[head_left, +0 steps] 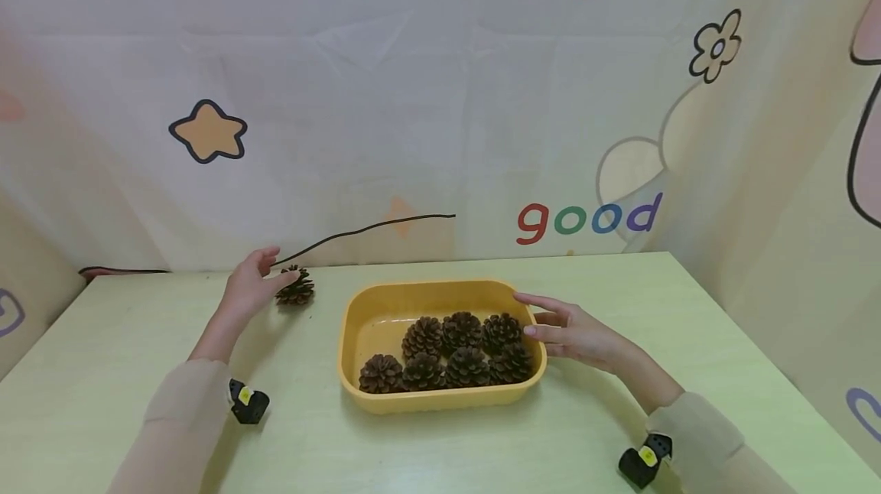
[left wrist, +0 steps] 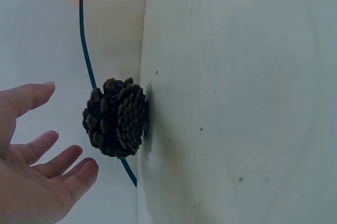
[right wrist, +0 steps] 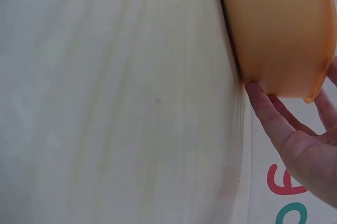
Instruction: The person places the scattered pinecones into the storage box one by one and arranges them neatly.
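Beside the left hand point(head_left: 249, 285), just to its right at the desk's point(head_left: 138, 341) far edge, sits 1 loose pinecone point(head_left: 296, 287).
Fingers spread and relaxed, it holds nothing; the cone is dark brown, squat, scales flared. Right hand point(head_left: 574, 332), fingers straight, touches the yellow tray's point(head_left: 365, 310) right rim; 7 cones lie inside.

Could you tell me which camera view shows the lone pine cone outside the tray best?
The left wrist view: the pine cone fills it, close by the open left hand. The head view shows it small; the right wrist view misses it.
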Motion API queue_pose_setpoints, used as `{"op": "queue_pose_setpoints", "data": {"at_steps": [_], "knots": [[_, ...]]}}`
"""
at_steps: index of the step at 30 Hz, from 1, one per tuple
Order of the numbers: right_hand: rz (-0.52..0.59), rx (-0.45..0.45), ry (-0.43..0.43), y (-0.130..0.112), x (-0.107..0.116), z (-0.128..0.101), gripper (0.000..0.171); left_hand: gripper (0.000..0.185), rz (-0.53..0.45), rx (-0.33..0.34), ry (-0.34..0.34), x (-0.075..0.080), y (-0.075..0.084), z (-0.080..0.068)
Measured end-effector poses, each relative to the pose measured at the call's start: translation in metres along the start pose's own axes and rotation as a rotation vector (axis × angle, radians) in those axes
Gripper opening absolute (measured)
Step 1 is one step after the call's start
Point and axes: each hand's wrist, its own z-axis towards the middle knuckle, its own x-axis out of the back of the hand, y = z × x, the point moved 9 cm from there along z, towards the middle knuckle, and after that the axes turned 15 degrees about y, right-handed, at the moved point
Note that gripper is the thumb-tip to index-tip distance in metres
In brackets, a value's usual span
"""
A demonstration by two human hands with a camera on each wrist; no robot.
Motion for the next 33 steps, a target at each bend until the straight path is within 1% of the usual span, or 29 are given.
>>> {"op": "queue_pose_setpoints", "data": {"at_steps": [3, 8, 15, 19, 25, 28, 33], "knots": [[-0.003, -0.002, 0.003, 0.001, -0.001, 0.000, 0.072, 0.070, 0.020, 0.025, -0.008, -0.002, -0.005, 0.002], [-0.012, 0.005, 0.003, -0.001, -0.001, -0.001, 0.071, 0.071, 0.072, 0.061, -0.015, -0.006, -0.007, 0.006], [-0.002, 0.007, -0.004, -0.001, 0.000, 0.000, 0.070, 0.075, 0.105, 0.114, -0.036, -0.009, -0.015, 0.009], [-0.002, 0.011, -0.006, -0.001, 0.000, 0.000, 0.070, 0.077, 0.130, 0.111, -0.057, -0.012, -0.018, 0.010], [-0.002, 0.014, -0.013, -0.002, -0.001, 0.000, 0.069, 0.074, 0.164, 0.112, -0.097, -0.017, -0.021, 0.009], [-0.003, 0.012, -0.009, -0.001, -0.001, 0.000, 0.070, 0.070, 0.179, 0.101, -0.099, -0.018, -0.021, 0.009], [0.000, 0.007, -0.002, -0.001, -0.001, 0.000, 0.070, 0.066, 0.190, 0.102, -0.096, -0.019, -0.021, 0.011]]}}
